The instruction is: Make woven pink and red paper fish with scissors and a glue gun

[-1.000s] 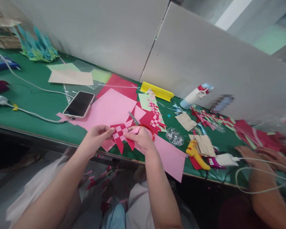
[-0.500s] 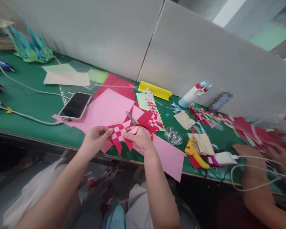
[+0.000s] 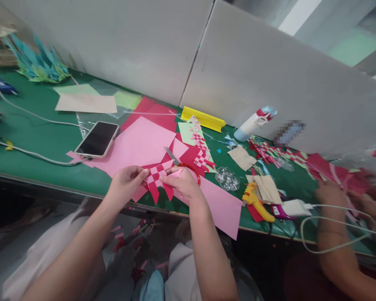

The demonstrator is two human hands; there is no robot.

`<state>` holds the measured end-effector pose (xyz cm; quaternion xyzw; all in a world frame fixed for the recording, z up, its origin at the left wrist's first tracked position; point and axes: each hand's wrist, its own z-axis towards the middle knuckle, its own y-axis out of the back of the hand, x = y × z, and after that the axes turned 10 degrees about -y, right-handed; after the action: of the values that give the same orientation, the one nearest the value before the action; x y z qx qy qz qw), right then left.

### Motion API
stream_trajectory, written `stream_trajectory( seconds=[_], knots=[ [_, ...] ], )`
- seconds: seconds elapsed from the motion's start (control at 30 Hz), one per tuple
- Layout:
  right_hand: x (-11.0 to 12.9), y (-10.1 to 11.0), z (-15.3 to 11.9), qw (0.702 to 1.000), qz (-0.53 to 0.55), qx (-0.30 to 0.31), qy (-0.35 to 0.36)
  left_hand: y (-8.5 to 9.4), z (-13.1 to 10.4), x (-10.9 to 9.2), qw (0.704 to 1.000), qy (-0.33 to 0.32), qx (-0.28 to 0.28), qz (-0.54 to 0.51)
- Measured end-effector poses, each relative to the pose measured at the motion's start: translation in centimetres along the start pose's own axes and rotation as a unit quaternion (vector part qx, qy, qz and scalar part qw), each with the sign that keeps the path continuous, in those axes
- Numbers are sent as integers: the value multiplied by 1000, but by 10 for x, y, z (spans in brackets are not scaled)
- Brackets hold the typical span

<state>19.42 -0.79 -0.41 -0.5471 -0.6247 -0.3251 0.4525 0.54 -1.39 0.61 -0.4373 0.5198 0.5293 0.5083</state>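
Note:
Between both hands is a woven paper fish (image 3: pixel 156 177) in pink and red checks, its red strip ends pointing down and outward. My left hand (image 3: pixel 129 182) pinches its left side between thumb and fingers. On the opposite side, my right hand (image 3: pixel 183 182) pinches its right edge near a pink strip. Just beyond the fish lie scissors (image 3: pixel 173 155) with red handles, blades pointing away; my right hand partly covers the handles. Several finished woven fish (image 3: pixel 203 159) rest on red and pale green paper behind the right hand. Pink paper sheets (image 3: pixel 141 140) lie under and around the hands.
A phone (image 3: pixel 97 139) with a cable lies left. To the right are a bag of small eye beads (image 3: pixel 227 179), a yellow glue gun (image 3: pixel 257 202), a white power bank (image 3: pixel 296 208) and a bottle (image 3: pixel 255 123). A co-worker's hands (image 3: pixel 332 196) handle red paper at far right.
My hands and the woven fish stay almost in place. The co-worker's near hand at the right has moved up and toward the red paper.

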Motion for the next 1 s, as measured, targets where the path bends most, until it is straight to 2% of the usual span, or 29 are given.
stream_trajectory(
  seconds=[0.23, 0.37, 0.5, 0.83, 1.0],
  knots=[
    [0, 3, -1, 999, 32, 6, -5, -3, 0, 3, 1000, -10, -13, -14],
    [-1, 5, 0, 1000, 27, -11, 2, -6, 0, -1, 996, 14, -13, -82],
    [1, 3, -2, 998, 55, -8, 1, -8, -1, -6, 993, 57, -16, -105],
    [3, 4, -5, 997, 77, -11, -10, -6, -3, -4, 993, 62, 49, -89],
    [5, 3, -6, 997, 71, -12, -15, -4, -5, -2, 994, 55, 58, -74]
  ],
)
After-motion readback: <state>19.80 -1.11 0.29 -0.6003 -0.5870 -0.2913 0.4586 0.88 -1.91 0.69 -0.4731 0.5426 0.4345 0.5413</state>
